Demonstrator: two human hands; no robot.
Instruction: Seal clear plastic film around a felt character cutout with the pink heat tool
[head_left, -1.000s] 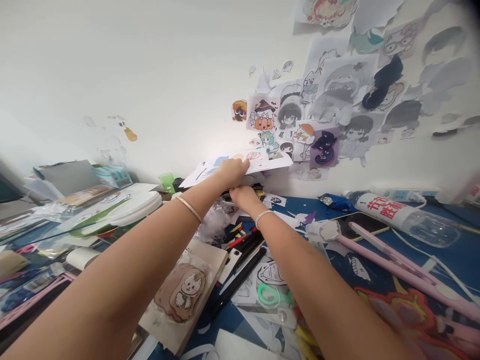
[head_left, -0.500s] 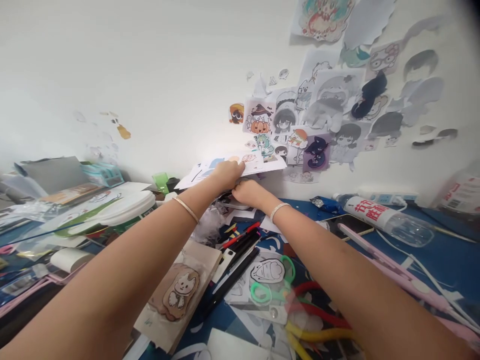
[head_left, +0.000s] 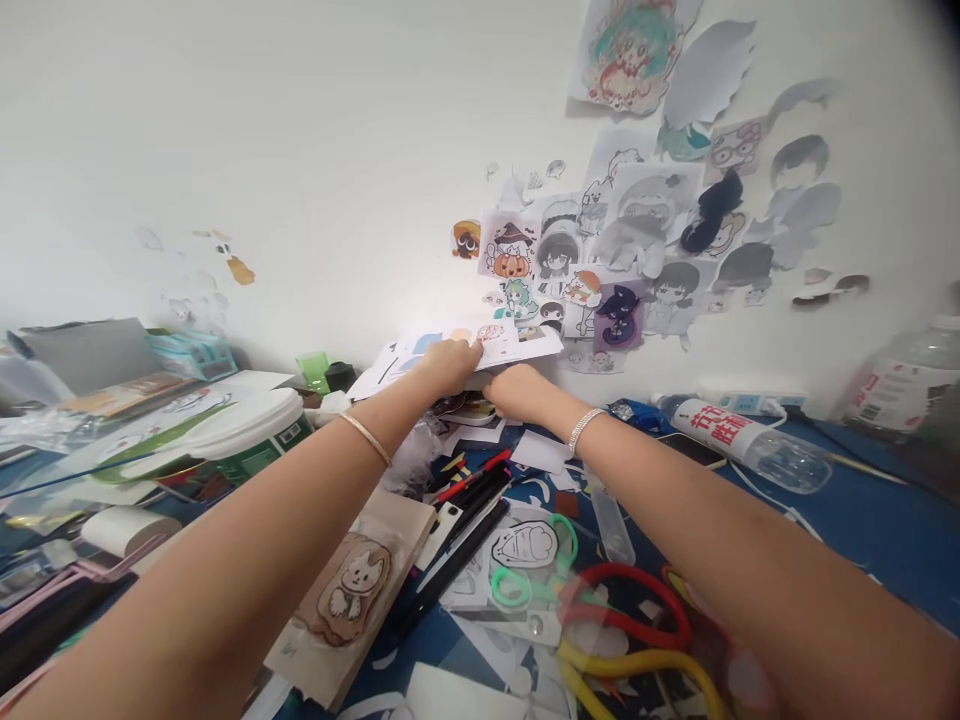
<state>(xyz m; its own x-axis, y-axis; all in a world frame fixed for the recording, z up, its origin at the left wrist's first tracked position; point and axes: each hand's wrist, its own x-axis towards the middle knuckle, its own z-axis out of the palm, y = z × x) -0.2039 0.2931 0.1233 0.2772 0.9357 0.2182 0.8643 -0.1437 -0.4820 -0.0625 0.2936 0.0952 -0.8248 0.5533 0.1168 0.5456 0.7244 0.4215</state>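
Observation:
My left hand (head_left: 452, 364) is closed on a few printed paper sheets (head_left: 529, 346), raised toward the wall, with the thumb on top. Just under their near edge is my right hand (head_left: 519, 390); its fingertips are hidden there, so its grip does not show. Below the hands lie crumpled clear plastic (head_left: 412, 455), paper scraps and a row of pens (head_left: 472, 505). Nearer to me are green-handled scissors (head_left: 512, 587) beside a black-and-white cut-out drawing (head_left: 525, 545). A brown paper booklet (head_left: 349, 590) with a cat picture sits under my left forearm.
Red-handled (head_left: 679, 620) and yellow-handled (head_left: 645, 665) tools lie at the front. At right are a lying plastic bottle (head_left: 780, 455), a phone (head_left: 694, 450) and a power strip (head_left: 731, 402). A white-lidded tub (head_left: 251, 425) stands at left. Drawings (head_left: 559, 245) cover part of the wall.
My right hand has shifted slightly right, away from the left hand, and reaches further beneath the sheets. My left hand keeps hold of them. The camera view has tilted and turned a little.

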